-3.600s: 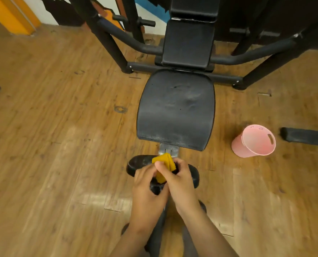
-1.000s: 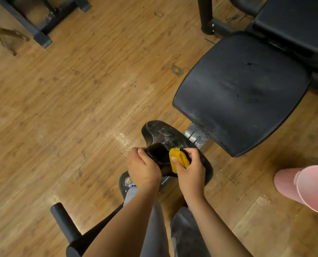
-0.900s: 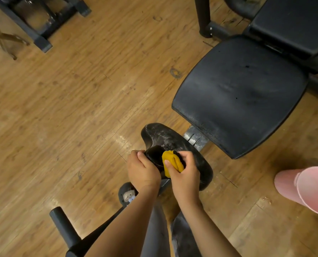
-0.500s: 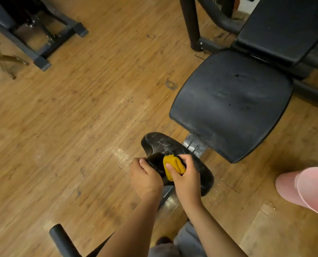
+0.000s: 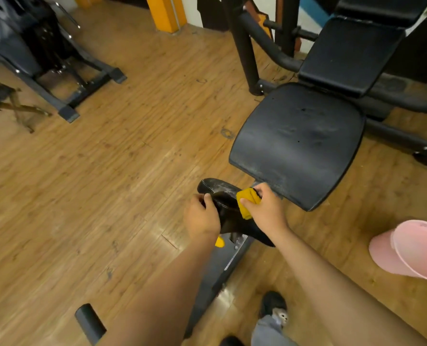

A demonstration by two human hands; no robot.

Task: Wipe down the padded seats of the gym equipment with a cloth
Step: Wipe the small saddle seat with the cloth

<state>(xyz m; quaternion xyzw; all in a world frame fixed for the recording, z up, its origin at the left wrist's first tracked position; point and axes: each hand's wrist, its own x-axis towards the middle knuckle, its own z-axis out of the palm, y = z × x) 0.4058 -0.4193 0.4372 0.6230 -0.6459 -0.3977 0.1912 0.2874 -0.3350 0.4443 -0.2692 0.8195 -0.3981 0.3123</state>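
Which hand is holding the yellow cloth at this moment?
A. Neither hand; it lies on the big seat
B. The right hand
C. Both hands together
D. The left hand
B. The right hand grips the folded yellow cloth and presses it on the small black pad, while the left hand only holds the pad's other side.

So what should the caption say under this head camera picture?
Right hand wipes small black pad with yellow cloth; left hand steadies it.
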